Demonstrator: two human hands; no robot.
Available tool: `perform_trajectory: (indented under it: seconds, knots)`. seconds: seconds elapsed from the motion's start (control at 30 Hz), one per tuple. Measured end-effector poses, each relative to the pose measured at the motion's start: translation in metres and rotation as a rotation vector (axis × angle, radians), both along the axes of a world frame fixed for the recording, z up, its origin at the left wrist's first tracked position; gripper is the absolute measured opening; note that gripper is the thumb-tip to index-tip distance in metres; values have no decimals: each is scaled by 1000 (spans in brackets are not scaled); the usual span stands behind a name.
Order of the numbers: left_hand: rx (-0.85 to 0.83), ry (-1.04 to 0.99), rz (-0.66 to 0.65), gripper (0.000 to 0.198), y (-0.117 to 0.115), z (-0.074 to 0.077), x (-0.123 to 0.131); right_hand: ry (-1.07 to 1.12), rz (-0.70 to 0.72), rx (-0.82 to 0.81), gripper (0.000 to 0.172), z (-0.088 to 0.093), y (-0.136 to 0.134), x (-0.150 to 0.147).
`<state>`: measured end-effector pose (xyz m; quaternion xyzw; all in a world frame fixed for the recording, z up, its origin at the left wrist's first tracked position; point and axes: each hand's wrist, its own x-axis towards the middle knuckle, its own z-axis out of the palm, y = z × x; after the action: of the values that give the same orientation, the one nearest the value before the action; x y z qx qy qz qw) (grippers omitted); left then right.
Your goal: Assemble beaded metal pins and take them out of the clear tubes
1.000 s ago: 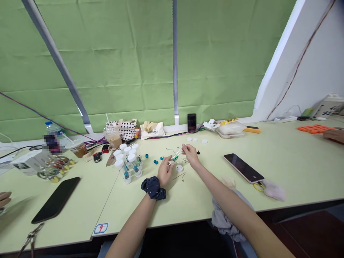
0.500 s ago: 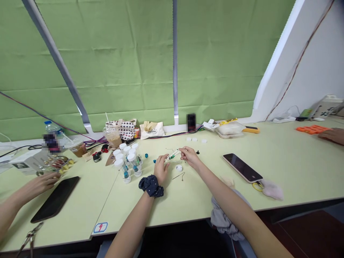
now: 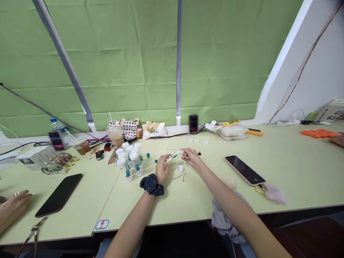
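My left hand (image 3: pixel 162 168), a dark dotted scrunchie at its wrist, is closed on a clear tube (image 3: pixel 176 154) with a small green piece in it. Close by on the right, my right hand (image 3: pixel 191 157) pinches what looks like a thin metal rod at the tube's far end; the fine detail is too small to tell. Below the hands lie a round white cap (image 3: pixel 180 168) and a bent wire hook (image 3: pixel 184 176). Several white-capped clear tubes (image 3: pixel 137 165) with blue-green pieces inside stand upright left of my left hand. A small blue-green piece (image 3: pixel 148 155) sits beside them.
A phone (image 3: pixel 244 170) with a fluffy strap lies to the right, another dark phone (image 3: pixel 59 195) to the left. Drink cups (image 3: pixel 115 136), bags (image 3: pixel 153 130) and white caps (image 3: pixel 198 141) are farther back. Another person's hand (image 3: pixel 16 204) rests at far left.
The other person's hand at left has drawn back from the wired parts toward the table's near left. My hands stay at the tube, with only slight shifts. The whole view has moved a little.
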<state>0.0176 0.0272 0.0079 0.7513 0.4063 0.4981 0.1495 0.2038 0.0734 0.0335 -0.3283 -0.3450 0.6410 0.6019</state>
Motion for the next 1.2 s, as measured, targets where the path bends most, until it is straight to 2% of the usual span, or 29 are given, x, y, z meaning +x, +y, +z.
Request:
perform_trajectory:
  seconds: [0.23, 0.43, 0.5, 0.6, 0.7, 0.77, 0.97, 1.2]
  knots:
    - [11, 49, -7, 41, -1, 1, -1, -134, -52, 20, 41, 1, -2, -1]
    - [9, 25, -27, 38, 1, -4, 0, -87, -130, 71, 44, -2, -5, -7]
    - [-5, 4, -35, 37, 1, -5, 1, -131, -209, 135, 42, -2, -6, -8]
    - [-30, -24, -37, 37, 1, -6, 2, -332, -315, 306, 37, 0, -11, -7]
    - [-62, -47, -45, 37, 2, -8, 2, -563, -344, 462, 31, 4, -17, -7]
    - [-82, -71, -45, 37, 2, -9, 3, -624, -338, 495, 30, 5, -21, -9]
    - [-189, -185, -49, 37, 0, -7, 5, -452, -285, 443, 45, 6, -23, -18]
    - [-253, -230, -76, 38, -3, -3, 7, -445, -283, 470, 37, 4, -22, -17]
